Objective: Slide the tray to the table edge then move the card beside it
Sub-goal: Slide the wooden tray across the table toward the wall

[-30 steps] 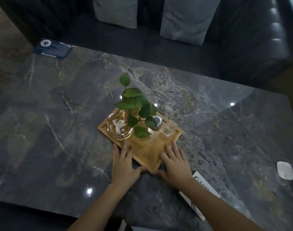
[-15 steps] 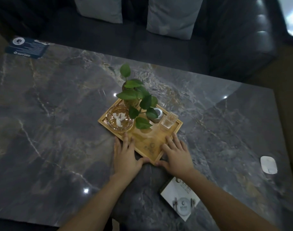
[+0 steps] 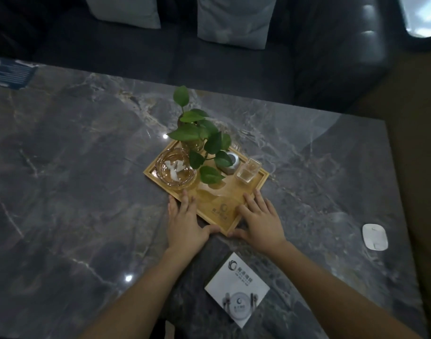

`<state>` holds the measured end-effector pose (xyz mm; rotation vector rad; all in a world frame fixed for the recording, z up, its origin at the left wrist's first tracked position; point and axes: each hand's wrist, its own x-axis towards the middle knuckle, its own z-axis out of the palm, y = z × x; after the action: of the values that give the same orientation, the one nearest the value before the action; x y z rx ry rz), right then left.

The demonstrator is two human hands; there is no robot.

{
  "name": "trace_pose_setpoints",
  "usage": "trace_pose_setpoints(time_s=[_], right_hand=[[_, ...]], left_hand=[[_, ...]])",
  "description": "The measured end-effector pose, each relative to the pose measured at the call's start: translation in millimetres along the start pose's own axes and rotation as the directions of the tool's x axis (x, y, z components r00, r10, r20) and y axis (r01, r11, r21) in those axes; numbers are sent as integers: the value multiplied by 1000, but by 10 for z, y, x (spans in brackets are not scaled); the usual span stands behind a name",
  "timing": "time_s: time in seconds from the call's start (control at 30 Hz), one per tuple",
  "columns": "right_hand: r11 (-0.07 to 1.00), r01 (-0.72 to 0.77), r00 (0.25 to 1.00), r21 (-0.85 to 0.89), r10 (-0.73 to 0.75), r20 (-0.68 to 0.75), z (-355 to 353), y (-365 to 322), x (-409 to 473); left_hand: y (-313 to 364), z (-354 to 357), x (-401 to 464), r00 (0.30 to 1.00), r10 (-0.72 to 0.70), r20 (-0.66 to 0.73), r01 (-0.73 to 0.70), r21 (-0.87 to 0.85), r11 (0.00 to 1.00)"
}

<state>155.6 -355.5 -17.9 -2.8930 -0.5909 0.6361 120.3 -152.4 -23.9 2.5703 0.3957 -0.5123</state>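
Tray [image 3: 230, 192] mid-table, not at edge; left hand [image 3: 185, 222] and right hand [image 3: 261, 222] flat-fingered on its near corner, gripping nothing; card [image 3: 237, 288] nearer than tray, untouched

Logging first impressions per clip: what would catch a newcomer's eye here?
Mid-table on the dark marble tabletop sits a square wooden tray carrying a leafy green plant and a round glass bowl. The left hand and right hand rest flat at its near corner. A white printed card lies nearer, between the forearms.
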Motion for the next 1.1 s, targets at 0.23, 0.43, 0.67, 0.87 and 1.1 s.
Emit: trace_pose_setpoints(time_s=[0.23, 0.43, 0.67, 0.87, 1.1], right_hand=[[999, -17, 1000, 51, 17, -2, -11, 239, -50], [996, -27, 999, 81, 29, -24, -10, 392, -99], [994, -49, 998, 98, 51, -26, -48, 655, -196], [991, -72, 997, 112, 76, -32, -61, 805, -237], [988, -63, 996, 138, 71, -58, -44, 950, -254]], left_hand=[[210, 84, 71, 1000, 12, 28, -13, 27, 1000], [370, 115, 88, 999, 17, 37, -19, 37, 999], [626, 258, 85, 999, 32, 41, -33, 4, 999], [779, 315, 124, 997, 44, 64, -43, -14, 999], [887, 385, 189, 996, 51, 71, -50, -9, 999]])
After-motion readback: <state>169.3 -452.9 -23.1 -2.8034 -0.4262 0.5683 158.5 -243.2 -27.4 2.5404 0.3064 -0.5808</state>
